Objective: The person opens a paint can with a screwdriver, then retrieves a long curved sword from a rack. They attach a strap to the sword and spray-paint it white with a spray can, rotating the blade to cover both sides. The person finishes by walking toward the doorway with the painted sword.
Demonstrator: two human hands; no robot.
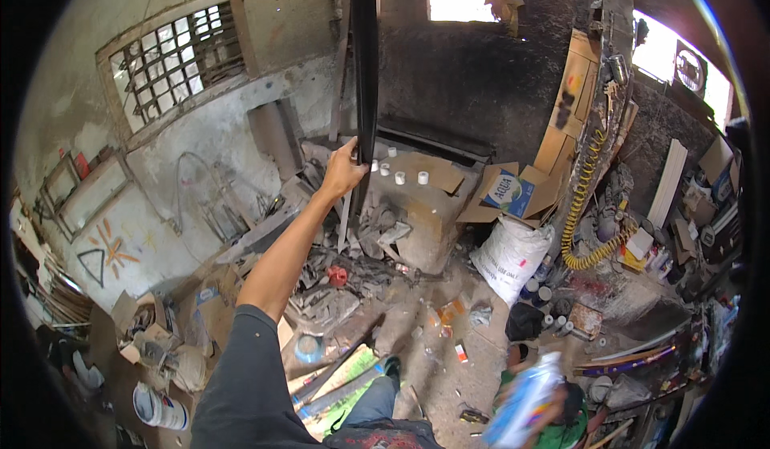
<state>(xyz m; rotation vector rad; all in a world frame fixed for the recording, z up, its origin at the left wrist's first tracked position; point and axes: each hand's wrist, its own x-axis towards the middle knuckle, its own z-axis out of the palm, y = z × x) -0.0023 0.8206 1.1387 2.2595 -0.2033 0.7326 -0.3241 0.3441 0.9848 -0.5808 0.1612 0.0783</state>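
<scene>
My left arm reaches forward and my left hand (345,171) is closed on the lower part of a long black bar (366,68), which stands upright in front of me. The fingers wrap its side, and its lower end is hard to make out. At the lower right a blue-and-white object (529,405) with a patterned side is smeared by motion, so its kind is unclear. A skin-toned blur sits beside it, perhaps my right hand, but no fingers can be made out. Green and dark shapes lie behind it.
Small white rolls (400,178) sit on a dusty block. An open cardboard box (511,192) rests above a white sack (514,256). A yellow coiled hose (571,240) hangs at the right. Rubble, cans and scraps litter the floor. A white bucket (160,407) stands at the lower left.
</scene>
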